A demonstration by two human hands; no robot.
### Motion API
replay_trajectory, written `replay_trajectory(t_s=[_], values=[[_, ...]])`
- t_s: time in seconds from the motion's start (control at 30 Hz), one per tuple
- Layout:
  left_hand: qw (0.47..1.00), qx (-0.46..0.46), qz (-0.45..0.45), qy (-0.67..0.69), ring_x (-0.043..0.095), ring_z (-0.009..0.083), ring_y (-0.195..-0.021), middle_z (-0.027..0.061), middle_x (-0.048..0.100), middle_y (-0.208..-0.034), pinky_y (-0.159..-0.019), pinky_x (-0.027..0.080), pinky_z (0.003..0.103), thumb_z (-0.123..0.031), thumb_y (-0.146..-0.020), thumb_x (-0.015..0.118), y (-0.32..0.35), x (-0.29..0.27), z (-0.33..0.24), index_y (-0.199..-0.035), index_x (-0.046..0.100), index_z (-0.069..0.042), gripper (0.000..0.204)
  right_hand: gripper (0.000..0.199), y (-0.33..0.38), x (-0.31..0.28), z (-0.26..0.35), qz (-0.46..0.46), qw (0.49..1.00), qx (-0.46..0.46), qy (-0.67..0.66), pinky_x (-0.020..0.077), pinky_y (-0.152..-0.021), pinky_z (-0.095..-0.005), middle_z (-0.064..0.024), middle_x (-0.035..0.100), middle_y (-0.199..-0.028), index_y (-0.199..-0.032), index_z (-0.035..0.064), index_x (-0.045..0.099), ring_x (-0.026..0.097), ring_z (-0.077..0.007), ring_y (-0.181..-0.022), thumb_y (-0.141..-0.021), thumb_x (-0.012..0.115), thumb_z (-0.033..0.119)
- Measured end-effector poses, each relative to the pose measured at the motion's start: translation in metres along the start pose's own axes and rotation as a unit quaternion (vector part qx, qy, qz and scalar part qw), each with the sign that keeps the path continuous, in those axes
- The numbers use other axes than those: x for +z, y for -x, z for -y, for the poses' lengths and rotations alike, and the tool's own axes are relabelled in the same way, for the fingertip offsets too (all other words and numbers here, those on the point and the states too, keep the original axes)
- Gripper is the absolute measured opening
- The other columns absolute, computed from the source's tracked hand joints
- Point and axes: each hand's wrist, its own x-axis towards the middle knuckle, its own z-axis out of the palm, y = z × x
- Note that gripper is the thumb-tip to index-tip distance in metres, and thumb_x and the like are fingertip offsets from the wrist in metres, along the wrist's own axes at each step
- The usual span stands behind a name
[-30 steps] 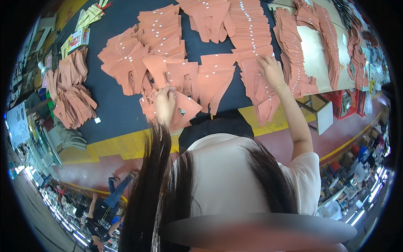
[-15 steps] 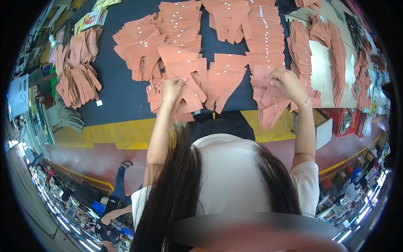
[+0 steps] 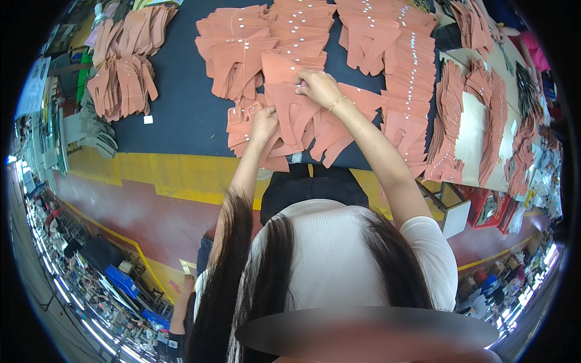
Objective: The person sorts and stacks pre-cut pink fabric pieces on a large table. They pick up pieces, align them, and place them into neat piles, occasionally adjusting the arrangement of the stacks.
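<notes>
In front of me lies a flat salmon-coloured cut piece (image 3: 284,100), leather-like, with a long slot in it. My right hand (image 3: 319,88) reaches across to its upper right corner, thumb and fingers pinched on the edge. At its left edge is my left hand (image 3: 264,124), its fingers closed on the material. More overlapping pieces lie beneath, and a loose piece (image 3: 334,136) spreads out under my right forearm. Left of my left hand are small frame-shaped pieces (image 3: 235,116) in the same colour.
Overlapping rows of salmon pieces with white stickers (image 3: 411,78) run up the dark table (image 3: 181,130). Bundles (image 3: 124,85) lie at the far left. A pale board (image 3: 469,133) on the right carries more strips. Below it are a stool (image 3: 455,218) and a red crate (image 3: 484,209).
My right hand has come left from the right-hand row to the slotted piece in the middle. The left hand stays at the middle pile. The whole view has shifted.
</notes>
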Motion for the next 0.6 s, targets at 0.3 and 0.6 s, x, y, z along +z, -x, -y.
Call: replay_trajectory(t_s=[0.3,0.6], values=[[0.999,-0.011,-0.001,0.03,0.068,0.0297,-0.078,0.0209,0.068,-0.083,-0.072,0.051,0.037,-0.011,-0.085,0.058,-0.002,0.004,0.007,-0.097,0.067,0.002,0.021,0.027,-0.003,0.014,-0.012,-0.05,0.999,0.008,-0.005,0.0506,-0.072,-0.0393,-0.0098,0.067,-0.083,-0.091,0.004,0.063,0.066,-0.026,-0.079,-0.072,0.077,0.019],[0.997,0.065,-0.037,-0.016,0.066,0.0269,-0.078,0.0212,0.067,-0.084,-0.072,0.049,0.034,-0.01,-0.084,0.055,0.001,0.006,0.008,-0.099,0.066,0.004,0.023,0.03,0.0,0.018,-0.023,-0.068,0.997,-0.036,0.0,0.0468,-0.083,-0.0386,-0.0105,0.056,-0.09,-0.093,0.0038,0.063,0.056,-0.0302,-0.093,-0.07,0.079,0.015]])
